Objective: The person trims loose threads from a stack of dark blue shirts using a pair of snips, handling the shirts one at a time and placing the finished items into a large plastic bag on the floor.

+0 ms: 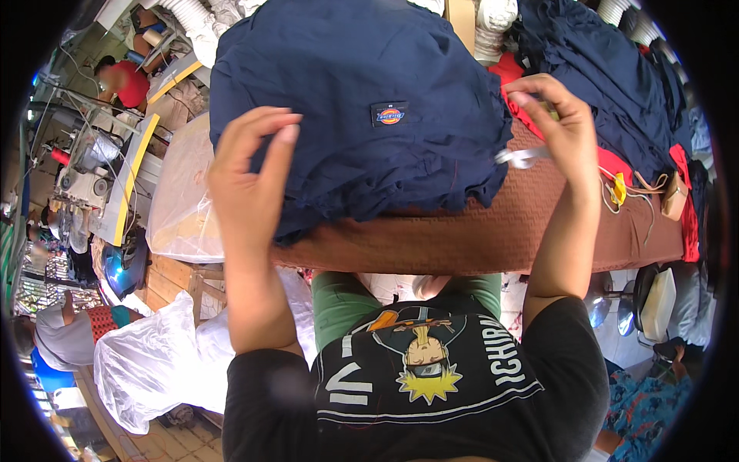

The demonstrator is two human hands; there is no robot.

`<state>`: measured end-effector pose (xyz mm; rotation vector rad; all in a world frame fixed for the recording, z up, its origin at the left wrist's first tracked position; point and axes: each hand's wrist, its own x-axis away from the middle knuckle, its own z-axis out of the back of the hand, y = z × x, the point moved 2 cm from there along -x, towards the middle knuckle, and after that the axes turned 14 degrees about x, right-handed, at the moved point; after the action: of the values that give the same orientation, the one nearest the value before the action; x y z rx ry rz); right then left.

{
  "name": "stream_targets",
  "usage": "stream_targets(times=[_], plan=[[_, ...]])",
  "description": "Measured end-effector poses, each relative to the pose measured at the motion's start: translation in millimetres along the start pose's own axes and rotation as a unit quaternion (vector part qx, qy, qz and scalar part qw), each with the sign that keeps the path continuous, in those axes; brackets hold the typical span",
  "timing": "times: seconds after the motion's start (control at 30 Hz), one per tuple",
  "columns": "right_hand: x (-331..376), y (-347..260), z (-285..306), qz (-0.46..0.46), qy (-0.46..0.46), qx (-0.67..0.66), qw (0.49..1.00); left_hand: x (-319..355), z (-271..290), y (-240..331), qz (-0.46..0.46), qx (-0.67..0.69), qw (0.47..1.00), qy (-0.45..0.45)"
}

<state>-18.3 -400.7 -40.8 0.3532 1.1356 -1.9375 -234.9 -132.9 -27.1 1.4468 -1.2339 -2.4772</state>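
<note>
Centre-top of frame: a stack of folded navy garments (362, 92) lies on a brown textured table cover (477, 231), w/ a small dark sewn label (389, 114) showing on the top piece, approx. mid-stack. Left hand (250, 181) sits at left-centre of frame, over the lower-left edge of the stack; fingers (269, 131) are loosely curled and part-spread, thumb and forefinger arched toward each other but not closed on anything visible. Whether fingertips touch the cloth: cannot tell. Right hand (558, 127) is at upper right, at the stack's right edge; its fingers are bunched together, pinching a small white tag (523, 157) that hangs just beside the navy fabric. Red cloth (616, 165) lies behind and below the right hand, running along the cover to the far right. Further right: a second heap of navy garments (608, 69), upper right of frame, well apart from the first stack. A yellow tag w/ tan cord (620, 189) rests on the cover near the right wrist. Left of the table: clear plastic bags (181, 200) over a wooden frame, and more plastic (146, 362) at lower left. A sewing machine (88, 173) stands at far left; another person in red (127, 81) is at upper left. Lower centre: the person's own black printed shirt (416, 377) and green shorts (342, 300). Both forearms partly block view of the table's front edge.
</note>
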Motion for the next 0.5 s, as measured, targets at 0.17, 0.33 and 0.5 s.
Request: stream_targets(times=[0.17, 0.33, 0.5], plan=[[5, -1, -34, 0.008, -0.006, 0.065, 0.998, 10, -72, -8, -0.083, 0.063, 0.992, -0.076], [18, 28, -58, -0.006, 0.003, 0.155, 0.988, 6, -141, -17, -0.164, 0.093, 0.97, -0.156], [23, 32, -53, -0.026, 0.036, 0.142, 0.989, 5, -169, -39, -0.195, -0.066, 0.968, -0.142]])
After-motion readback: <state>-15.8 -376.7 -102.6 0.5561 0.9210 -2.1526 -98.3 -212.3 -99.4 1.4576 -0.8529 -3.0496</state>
